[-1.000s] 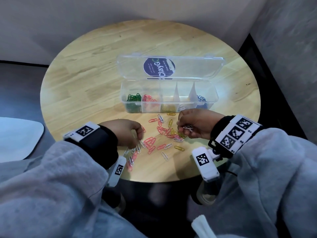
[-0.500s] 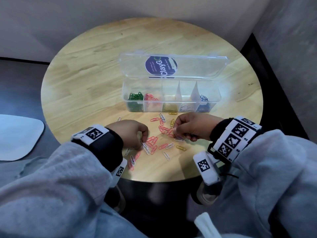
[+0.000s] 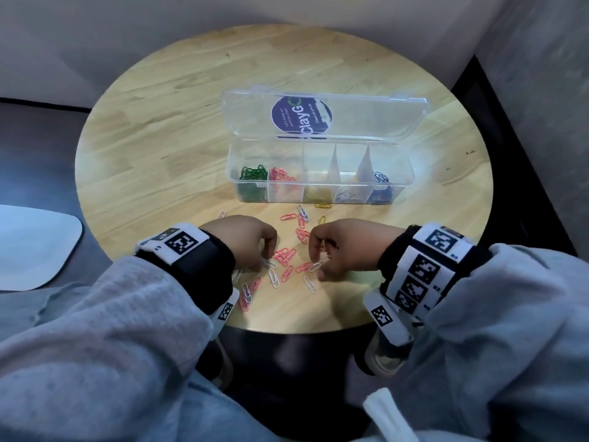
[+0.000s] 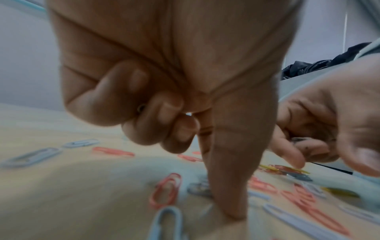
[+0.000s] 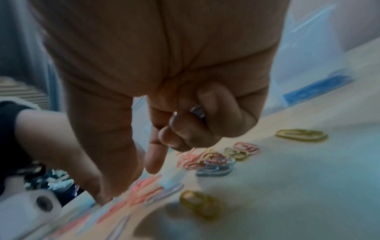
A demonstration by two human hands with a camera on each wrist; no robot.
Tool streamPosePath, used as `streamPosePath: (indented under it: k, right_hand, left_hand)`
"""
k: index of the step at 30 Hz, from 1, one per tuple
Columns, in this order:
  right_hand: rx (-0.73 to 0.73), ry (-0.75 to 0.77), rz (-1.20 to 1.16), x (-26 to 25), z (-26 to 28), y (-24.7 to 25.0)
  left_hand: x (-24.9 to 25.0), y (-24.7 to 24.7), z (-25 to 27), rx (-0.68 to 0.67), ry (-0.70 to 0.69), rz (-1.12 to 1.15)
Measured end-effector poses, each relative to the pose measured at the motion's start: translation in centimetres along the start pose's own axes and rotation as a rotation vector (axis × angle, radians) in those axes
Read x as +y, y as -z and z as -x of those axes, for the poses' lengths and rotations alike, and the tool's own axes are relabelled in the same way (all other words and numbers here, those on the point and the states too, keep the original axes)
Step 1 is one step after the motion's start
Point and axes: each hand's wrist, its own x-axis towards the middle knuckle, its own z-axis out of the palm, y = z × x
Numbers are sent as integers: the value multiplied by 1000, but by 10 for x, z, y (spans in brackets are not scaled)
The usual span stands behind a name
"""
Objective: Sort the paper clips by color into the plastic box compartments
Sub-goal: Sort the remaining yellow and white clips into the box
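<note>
The clear plastic box (image 3: 404,186) stands open on the round table; its compartments hold, from left to right, green (image 3: 253,173), pink (image 3: 280,177), yellow, white and blue clips. Loose pink (image 3: 287,272), white (image 3: 273,278) and yellow (image 3: 322,205) clips lie between my hands. My left hand (image 3: 263,264) has its fingers curled round a clip end (image 4: 141,108), and its thumb (image 4: 228,186) presses down beside a white clip (image 4: 198,189). My right hand (image 3: 318,266) holds white clips (image 5: 197,112) in its curled fingers, while thumb and forefinger (image 5: 153,160) reach down to a white clip (image 3: 315,266).
The box's lid (image 3: 350,113) with a dark round sticker leans back behind the compartments. The table's near edge (image 3: 302,330) lies just below my wrists. A pale rounded surface (image 3: 35,250) sits off to the left, and walls close in behind and to the right.
My right hand has come down from above the pile to the table and shifted nearer me. My left hand has slid right toward the middle clips.
</note>
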Motion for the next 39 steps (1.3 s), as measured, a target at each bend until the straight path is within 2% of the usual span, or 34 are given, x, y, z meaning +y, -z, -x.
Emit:
streamPosePath:
  k: [5, 11, 14, 20, 24, 27, 30, 33, 36, 39]
  right_hand:
    - [3, 18, 195, -3, -9, -9]
    - [-6, 0, 176, 1, -9, -8]
    - [14, -22, 165, 4, -8, -6]
    - [18, -50, -166, 14, -6, 12]
    - [-13, -76, -435, 23, -8, 15]
    - [-83, -83, -617, 25, -9, 12]
    - [-117, -114, -795, 23, -9, 11]
    - [-67, -148, -934, 19, -7, 9]
    - [-79, -137, -911, 9, -5, 4]
    - [-127, -48, -744, -8, -3, -2]
  left_hand:
    - [2, 1, -1, 4, 17, -23]
    - [2, 1, 1, -31, 58, -13]
    - [3, 0, 2, -1, 86, -10]
    - [3, 2, 3, 72, 89, 25]
    - [-4, 10, 6, 55, 88, 154]
    - [-13, 19, 7, 55, 66, 345]
    - [-18, 28, 9, 44, 56, 787]
    - [-24, 36, 16, 54, 51, 1185]
    - [-30, 43, 26, 6, 18, 1408]
    - [-38, 44, 29, -7, 34, 1490]
